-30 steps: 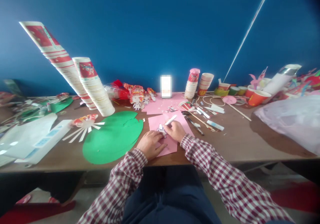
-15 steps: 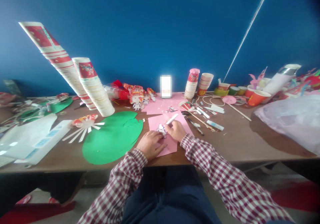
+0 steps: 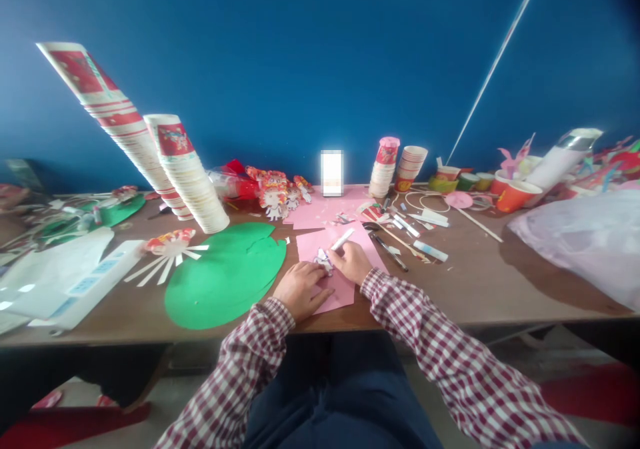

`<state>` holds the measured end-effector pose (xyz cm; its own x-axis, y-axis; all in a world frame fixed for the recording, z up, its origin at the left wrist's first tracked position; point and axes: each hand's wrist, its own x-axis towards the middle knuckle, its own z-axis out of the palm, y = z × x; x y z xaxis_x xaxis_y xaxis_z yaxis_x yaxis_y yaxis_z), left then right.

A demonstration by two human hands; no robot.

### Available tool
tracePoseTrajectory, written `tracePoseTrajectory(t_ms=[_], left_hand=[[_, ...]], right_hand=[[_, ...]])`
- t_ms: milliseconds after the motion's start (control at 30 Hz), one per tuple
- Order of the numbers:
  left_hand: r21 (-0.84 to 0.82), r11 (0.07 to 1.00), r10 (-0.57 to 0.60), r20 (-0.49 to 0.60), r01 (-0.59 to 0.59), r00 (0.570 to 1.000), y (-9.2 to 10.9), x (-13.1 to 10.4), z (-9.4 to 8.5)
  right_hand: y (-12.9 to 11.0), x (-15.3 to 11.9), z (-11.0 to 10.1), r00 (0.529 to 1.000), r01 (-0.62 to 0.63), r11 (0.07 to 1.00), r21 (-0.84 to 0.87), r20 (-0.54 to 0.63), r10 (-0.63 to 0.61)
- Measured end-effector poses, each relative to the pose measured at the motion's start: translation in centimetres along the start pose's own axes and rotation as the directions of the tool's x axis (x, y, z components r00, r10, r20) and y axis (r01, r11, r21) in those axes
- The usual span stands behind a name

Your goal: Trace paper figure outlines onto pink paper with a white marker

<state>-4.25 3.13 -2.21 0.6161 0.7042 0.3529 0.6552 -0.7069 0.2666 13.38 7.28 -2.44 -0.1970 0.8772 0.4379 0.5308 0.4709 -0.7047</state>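
A sheet of pink paper (image 3: 340, 292) lies in front of me near the table's edge. On it is a small white paper figure (image 3: 323, 259) with dark lines. My left hand (image 3: 300, 290) lies flat with its fingers apart, the fingertips at the figure's lower left edge. My right hand (image 3: 354, 262) is closed round a white pen (image 3: 343, 239), which slants up to the right; its tip is hidden near the figure. A green paper shape (image 3: 225, 279) lies to the left of my left hand.
Two tall stacks of paper cups (image 3: 193, 182) lean at the left. Cut-out figures (image 3: 274, 195) stand behind the green paper. Markers (image 3: 431, 251), sticks and cups (image 3: 518, 195) lie to the right, beside a pale plastic bag (image 3: 580, 235). A person's hand (image 3: 14, 199) shows at the far left.
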Motion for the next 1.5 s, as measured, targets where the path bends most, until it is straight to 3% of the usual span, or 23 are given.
tracePoseTrajectory(t_ms=[300,833,1133,1500], left_hand=[[-0.006,1.0,0.003,-0.006,-0.003,1.0,-0.13,-0.06,0.05],[-0.02,1.0,0.01,-0.02,-0.011,1.0,-0.15,-0.05,0.12],[-0.003,1.0,0.006,-0.018,-0.006,1.0,-0.06,-0.08,0.04],[0.0,1.0,0.031,-0.05,-0.031,0.998,-0.05,-0.14,0.12]], right_hand=[[-0.09,0.09,-0.15,0.998,-0.027,1.0,0.0,-0.049,0.027],[0.06,0.04,-0.06,0.999,-0.029,0.999,0.024,-0.031,0.029],[0.43,0.54,-0.38,0.98,-0.105,0.992,0.073,-0.165,0.115],[-0.19,0.07,-0.61,0.992,0.001,1.0,-0.014,-0.125,-0.002]])
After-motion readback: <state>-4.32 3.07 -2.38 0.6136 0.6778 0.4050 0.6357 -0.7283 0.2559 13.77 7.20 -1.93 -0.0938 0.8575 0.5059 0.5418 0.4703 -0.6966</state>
